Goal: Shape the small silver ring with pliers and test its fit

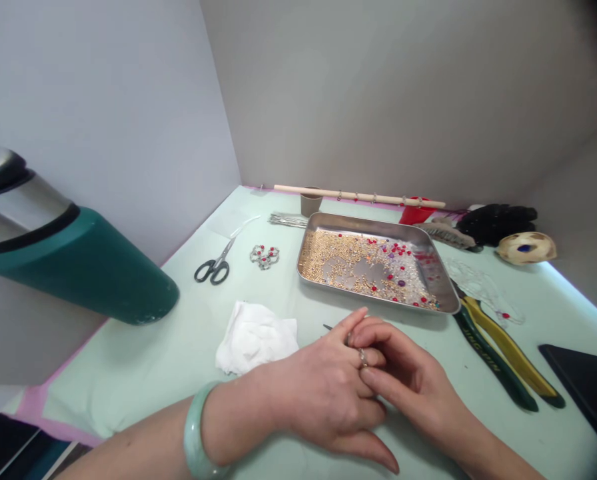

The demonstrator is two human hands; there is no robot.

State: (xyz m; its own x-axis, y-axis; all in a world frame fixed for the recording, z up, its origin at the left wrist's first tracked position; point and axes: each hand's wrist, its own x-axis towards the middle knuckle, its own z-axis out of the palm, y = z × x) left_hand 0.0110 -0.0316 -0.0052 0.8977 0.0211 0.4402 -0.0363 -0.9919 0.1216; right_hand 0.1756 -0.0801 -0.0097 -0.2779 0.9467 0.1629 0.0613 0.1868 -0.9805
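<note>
left hand (323, 393) flat on counter (143, 360), fingers spread, pointing up-right | ring (362, 358) on its finger | right hand (408, 383) from the right, fingertips pinched on ring | tray (448, 293) beyond

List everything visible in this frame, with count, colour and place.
tumbler: 1, teal with steel lid, far left, lying tilted
scissors: 1, black handles, left of tray
beaded piece: 1, silver and red, between scissors and tray
metal tray: 1, silver, centre, holding gold, red and clear beads
wooden rod: 1, pale, along back wall
white cloth: 1, crumpled, near the hands
pliers: 2, green and yellow handles, right of tray
black gloves: dark heap, back right
bangle: 1, pale green, left wrist
left hand: on table, ring on a finger
right hand: fingertips touching left hand's fingers
</note>
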